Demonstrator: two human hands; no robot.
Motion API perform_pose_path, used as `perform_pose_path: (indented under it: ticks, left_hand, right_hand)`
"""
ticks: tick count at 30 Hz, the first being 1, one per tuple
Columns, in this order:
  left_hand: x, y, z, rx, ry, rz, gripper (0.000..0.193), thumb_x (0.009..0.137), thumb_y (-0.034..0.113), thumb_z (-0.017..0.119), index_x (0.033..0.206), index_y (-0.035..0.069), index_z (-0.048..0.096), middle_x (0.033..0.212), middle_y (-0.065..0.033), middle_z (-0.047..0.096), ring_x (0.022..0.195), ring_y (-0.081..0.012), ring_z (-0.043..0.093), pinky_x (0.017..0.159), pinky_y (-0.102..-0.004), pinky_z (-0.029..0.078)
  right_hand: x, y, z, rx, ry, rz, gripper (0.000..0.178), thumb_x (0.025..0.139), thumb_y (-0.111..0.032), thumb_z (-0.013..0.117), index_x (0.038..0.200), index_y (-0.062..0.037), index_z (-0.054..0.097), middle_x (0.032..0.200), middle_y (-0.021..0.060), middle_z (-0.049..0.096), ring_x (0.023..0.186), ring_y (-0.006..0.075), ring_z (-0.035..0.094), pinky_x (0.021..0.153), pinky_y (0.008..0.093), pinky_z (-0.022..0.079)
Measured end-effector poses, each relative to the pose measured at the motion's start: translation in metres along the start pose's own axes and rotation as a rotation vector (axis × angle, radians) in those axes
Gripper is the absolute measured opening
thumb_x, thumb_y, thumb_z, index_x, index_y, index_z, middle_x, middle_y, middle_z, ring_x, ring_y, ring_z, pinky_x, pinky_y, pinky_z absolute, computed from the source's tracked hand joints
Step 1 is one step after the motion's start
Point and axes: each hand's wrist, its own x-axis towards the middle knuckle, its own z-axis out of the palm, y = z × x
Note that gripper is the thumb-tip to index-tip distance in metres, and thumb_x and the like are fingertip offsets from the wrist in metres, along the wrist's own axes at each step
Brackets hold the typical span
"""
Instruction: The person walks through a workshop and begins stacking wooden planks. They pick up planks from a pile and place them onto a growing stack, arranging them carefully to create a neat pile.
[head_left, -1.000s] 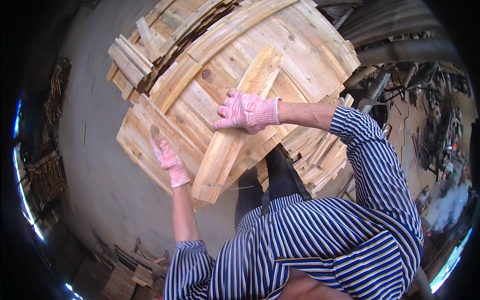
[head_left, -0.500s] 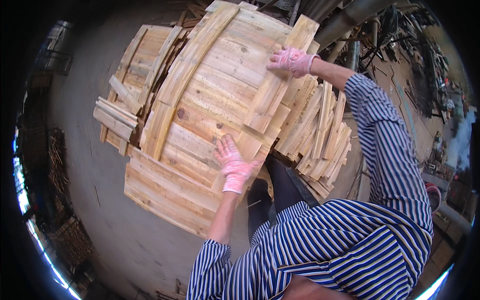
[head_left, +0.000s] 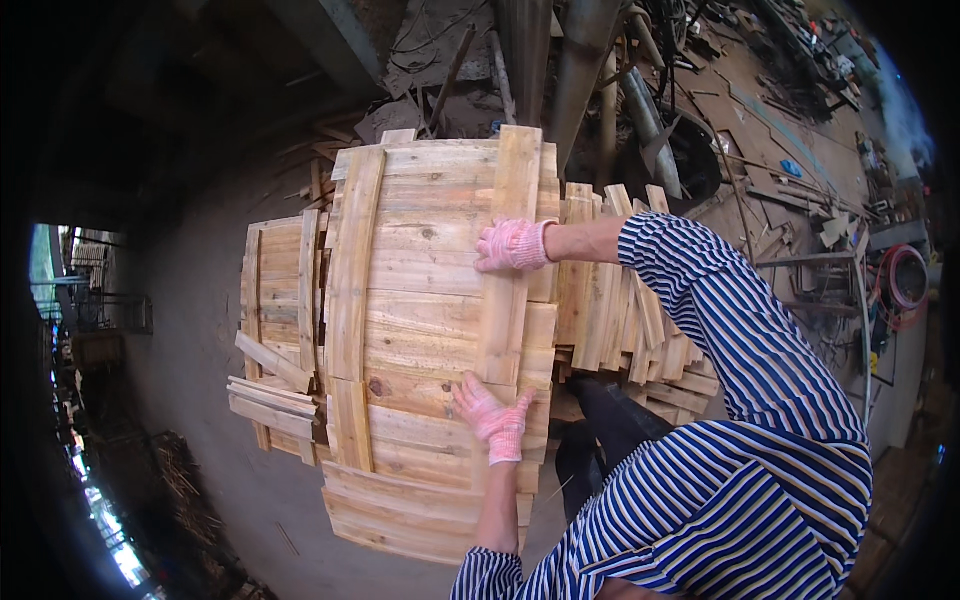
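Note:
A large panel of pale wooden planks (head_left: 425, 240) lies in front of me, with a long batten (head_left: 350, 270) along its left side. Along the right side runs another wooden batten (head_left: 517, 170). My right hand (head_left: 512, 245), in a pink-and-white knit glove, is closed over this batten, its fingers bent over the left edge and the thumb hidden. Lower down, my left hand (head_left: 490, 415), gloved alike, rests with spread fingers around the batten's near end and on the planks. A shorter batten piece seems to continue beneath that hand, mostly covered.
A smaller plank panel (head_left: 280, 285) with loose strips (head_left: 272, 405) lies to the left. Stacked short boards (head_left: 610, 285) stand at the right, beside my legs. Beyond the panel are metal pipes (head_left: 585, 80) and scrap. A coiled hose (head_left: 905, 275) hangs far right.
My view has turned, so the panel now appears more upright. My right hand has come nearer along the batten and toward my left hand, which stays at the batten's near end.

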Motion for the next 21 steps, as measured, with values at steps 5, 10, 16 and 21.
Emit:
perform_pose_path:
  ticks: [5, 10, 16, 21]
  left_hand:
    - [-0.002, 0.000, 0.010, -0.131, 0.215, -0.029, 0.110, 0.064, 0.055, 0.090, 0.148, 0.001, 0.042, 0.150, -0.0245, 0.043, 0.151, -0.0420, 0.023, 0.125, -0.0559, 0.020]
    - [-0.002, 0.000, 0.011, -0.075, 0.242, -0.041, 0.109, 0.062, 0.056, 0.090, 0.145, 0.001, 0.045, 0.149, -0.0237, 0.043, 0.152, -0.0440, 0.020, 0.125, -0.0590, 0.019]
    - [-0.005, 0.023, 0.001, 0.083, 0.143, -0.324, 0.115, 0.054, 0.070, 0.090, 0.148, 0.019, 0.048, 0.162, -0.0313, 0.024, 0.153, -0.0504, 0.008, 0.124, -0.0635, 0.014]
    - [0.004, -0.003, 0.021, -0.023, 0.154, -0.336, 0.116, 0.048, 0.068, 0.094, 0.147, 0.025, 0.050, 0.165, -0.0326, 0.014, 0.153, -0.0527, 0.005, 0.123, -0.0640, 0.015]
  right_hand:
    - [0.016, -0.006, 0.001, 0.061, 0.111, -0.081, 0.043, 0.090, -0.016, 0.062, 0.133, -0.0203, 0.059, 0.116, 0.0109, 0.061, 0.115, 0.0310, 0.059, 0.095, 0.0493, 0.048]
    - [0.021, -0.006, 0.005, -0.070, 0.045, -0.120, 0.044, 0.091, -0.018, 0.061, 0.135, -0.0187, 0.058, 0.120, 0.0117, 0.060, 0.118, 0.0321, 0.058, 0.095, 0.0515, 0.048]
    - [0.002, -0.004, 0.007, -0.034, 0.075, -0.092, 0.053, 0.092, -0.016, 0.060, 0.143, -0.0213, 0.052, 0.126, 0.0148, 0.059, 0.119, 0.0344, 0.058, 0.094, 0.0509, 0.049]
    - [-0.029, 0.010, 0.058, 0.577, 0.660, 0.490, 0.051, 0.089, -0.025, 0.069, 0.135, -0.0094, 0.053, 0.131, 0.0200, 0.057, 0.123, 0.0389, 0.056, 0.103, 0.0488, 0.049]
